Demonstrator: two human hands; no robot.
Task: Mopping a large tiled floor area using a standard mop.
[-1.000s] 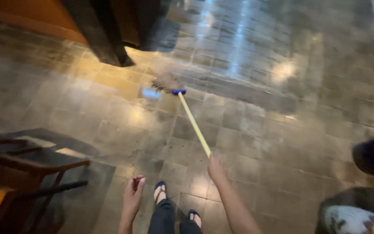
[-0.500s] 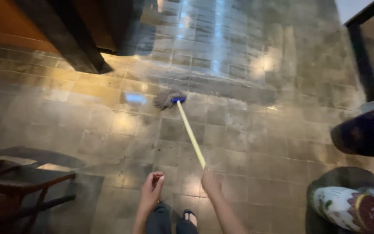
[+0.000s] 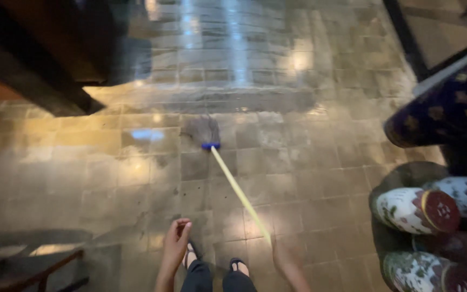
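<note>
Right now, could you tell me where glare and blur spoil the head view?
Head view: bright streaks of glare on the wet tiled floor at top centre; the right hand on the yellow mop handle is motion-smeared; the left hand is sharper; dark furniture upper left is underexposed.

Surface finishes: wet tiled floor and string mop

The grey-brown square stone floor tiles (image 3: 309, 178) look glossy and reflective; the grey stringy cloth mop head (image 3: 200, 130) looks matt and fibrous, its blue plastic collar (image 3: 210, 145) and smooth yellow mop handle (image 3: 239, 192) faintly shiny; the painted ceramic stools (image 3: 414, 208) appear glazed.
</note>
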